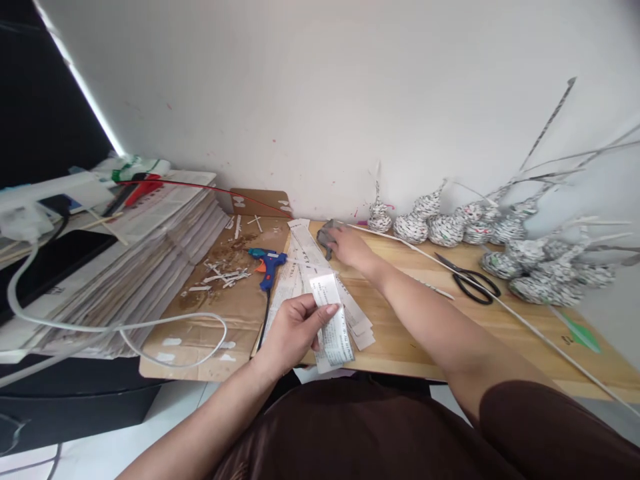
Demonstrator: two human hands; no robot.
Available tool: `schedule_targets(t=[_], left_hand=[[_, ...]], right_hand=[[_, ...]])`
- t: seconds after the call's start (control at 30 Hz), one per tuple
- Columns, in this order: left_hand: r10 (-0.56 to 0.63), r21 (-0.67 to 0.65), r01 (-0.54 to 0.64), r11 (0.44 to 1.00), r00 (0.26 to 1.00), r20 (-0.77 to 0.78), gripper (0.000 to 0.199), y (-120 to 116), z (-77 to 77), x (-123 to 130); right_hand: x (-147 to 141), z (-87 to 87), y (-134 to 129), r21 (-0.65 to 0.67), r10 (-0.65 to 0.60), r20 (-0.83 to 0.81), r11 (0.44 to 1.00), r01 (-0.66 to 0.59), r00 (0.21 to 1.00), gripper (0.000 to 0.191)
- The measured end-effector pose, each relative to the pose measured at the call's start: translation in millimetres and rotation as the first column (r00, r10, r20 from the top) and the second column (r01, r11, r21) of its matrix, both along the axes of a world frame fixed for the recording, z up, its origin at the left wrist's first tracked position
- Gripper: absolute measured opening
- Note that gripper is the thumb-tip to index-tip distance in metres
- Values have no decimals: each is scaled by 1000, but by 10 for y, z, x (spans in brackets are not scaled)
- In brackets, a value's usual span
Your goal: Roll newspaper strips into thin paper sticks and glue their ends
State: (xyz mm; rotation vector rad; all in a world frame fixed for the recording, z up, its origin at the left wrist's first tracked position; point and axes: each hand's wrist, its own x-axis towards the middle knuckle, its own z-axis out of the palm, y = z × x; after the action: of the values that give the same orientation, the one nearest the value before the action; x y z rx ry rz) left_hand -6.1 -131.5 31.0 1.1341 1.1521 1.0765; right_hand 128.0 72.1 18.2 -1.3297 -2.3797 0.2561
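My left hand [296, 327] pinches a folded strip of printed newspaper [334, 333] between thumb and fingers, just above the table's front edge. Farther back, my right hand [350, 245] reaches out and its fingers close on a crumpled grey cloth [327, 237]. Beneath and between the hands lie several loose newspaper strips [305, 257], fanned over one another. A long thin rolled-paper rod [430, 257] starts beside my right hand and runs diagonally to the right edge of the table, passing beside the right forearm.
Left of the strips, a blue glue gun [271, 267] lies on stained cardboard [240, 307] with paper scraps [220, 275]. A newspaper stack [185, 233] and a white cable [165, 325] are farther left. Black scissors [473, 283] and several woven paper gourds [447, 230] sit right.
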Motion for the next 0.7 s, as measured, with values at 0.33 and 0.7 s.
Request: schedule_targets(t=[0.33, 0.7], left_hand=[[72, 2, -73, 997, 997, 24, 33, 29, 15, -149], [74, 20, -76, 997, 995, 60, 36, 36, -38, -125]], right_hand=[[-135, -181, 287, -71, -251, -25, 966, 249, 968, 41], [100, 74, -54, -318, -216, -331, 942, 107, 919, 36]])
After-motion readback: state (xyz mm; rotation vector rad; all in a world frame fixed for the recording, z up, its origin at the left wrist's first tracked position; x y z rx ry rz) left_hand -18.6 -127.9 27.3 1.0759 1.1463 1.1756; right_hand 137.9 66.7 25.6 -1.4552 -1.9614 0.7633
